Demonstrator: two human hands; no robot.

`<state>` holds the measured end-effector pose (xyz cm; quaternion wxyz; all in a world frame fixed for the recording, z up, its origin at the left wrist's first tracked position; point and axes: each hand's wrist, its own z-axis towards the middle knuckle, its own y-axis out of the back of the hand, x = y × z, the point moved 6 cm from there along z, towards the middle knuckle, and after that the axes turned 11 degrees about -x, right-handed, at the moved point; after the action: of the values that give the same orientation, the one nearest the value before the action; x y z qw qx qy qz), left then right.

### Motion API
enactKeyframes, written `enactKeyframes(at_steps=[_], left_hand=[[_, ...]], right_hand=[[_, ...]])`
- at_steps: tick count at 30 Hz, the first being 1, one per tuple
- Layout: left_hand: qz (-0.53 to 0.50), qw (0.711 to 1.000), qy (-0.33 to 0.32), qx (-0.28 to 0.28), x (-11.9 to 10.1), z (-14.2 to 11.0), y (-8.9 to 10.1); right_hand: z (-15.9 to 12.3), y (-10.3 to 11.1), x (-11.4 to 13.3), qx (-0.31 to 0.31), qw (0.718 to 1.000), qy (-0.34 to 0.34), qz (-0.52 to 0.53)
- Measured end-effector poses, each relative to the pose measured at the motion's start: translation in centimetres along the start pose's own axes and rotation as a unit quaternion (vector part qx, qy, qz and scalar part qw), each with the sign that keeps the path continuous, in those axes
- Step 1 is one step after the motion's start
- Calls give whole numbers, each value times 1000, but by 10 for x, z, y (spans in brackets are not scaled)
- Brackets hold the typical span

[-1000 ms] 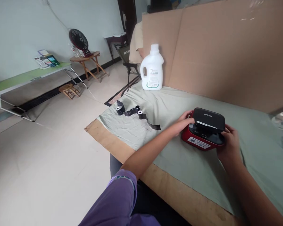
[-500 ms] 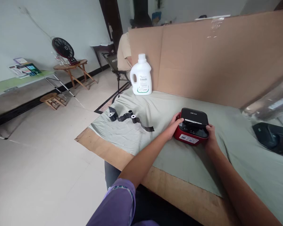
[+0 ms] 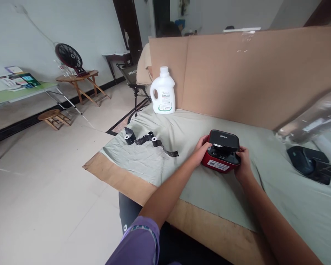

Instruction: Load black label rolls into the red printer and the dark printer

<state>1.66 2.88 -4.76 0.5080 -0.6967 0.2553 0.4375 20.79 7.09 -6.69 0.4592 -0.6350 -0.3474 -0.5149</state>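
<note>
A small boxy red and black printer [image 3: 220, 156] rests on the grey-green cloth, its front bearing a white label. Its black lid [image 3: 224, 139] is slightly raised, with a dark gap along the front. My left hand [image 3: 202, 150] grips the left side, thumb up at the lid's front corner. On the opposite side, my right hand [image 3: 243, 162] has its fingers curled round the right edge, partly hidden behind the body. Left of the printer lie black ribbon rolls with white cores: one roll [image 3: 130, 138] and another roll [image 3: 155, 141] trailing a loose strip [image 3: 171, 152].
A white detergent jug [image 3: 163, 92] stands at the back against a tall cardboard panel [image 3: 223, 73]. To the right are a black device [image 3: 309, 162] and clear plastic wrap [image 3: 309, 121]. A person in beige [image 3: 143, 68] sits behind the panel. The table's wooden edge [image 3: 110, 173] faces me.
The view has shifted slightly, so the scene sits a little left and lower. Both hands keep their hold on the printer; its raised lid now looks slightly more tilted.
</note>
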Motion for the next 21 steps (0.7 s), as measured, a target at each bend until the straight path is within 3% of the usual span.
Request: enactKeyframes(at_steps=[5,10,17,21], left_hand=[[-40,999,20,14,5,4,4],[-22,998,32,38,3,8,8],[3,999,25,-37,-7,4,7],[28,998,17,-48,-13,-2,9]], right_hand=[[-8,2,-6,48,998,41,-9],[-6,5,-10,36,999,32,15],[11,2,-6,43,999,-6,-11],[-8,9,1,58,997,18,-48]])
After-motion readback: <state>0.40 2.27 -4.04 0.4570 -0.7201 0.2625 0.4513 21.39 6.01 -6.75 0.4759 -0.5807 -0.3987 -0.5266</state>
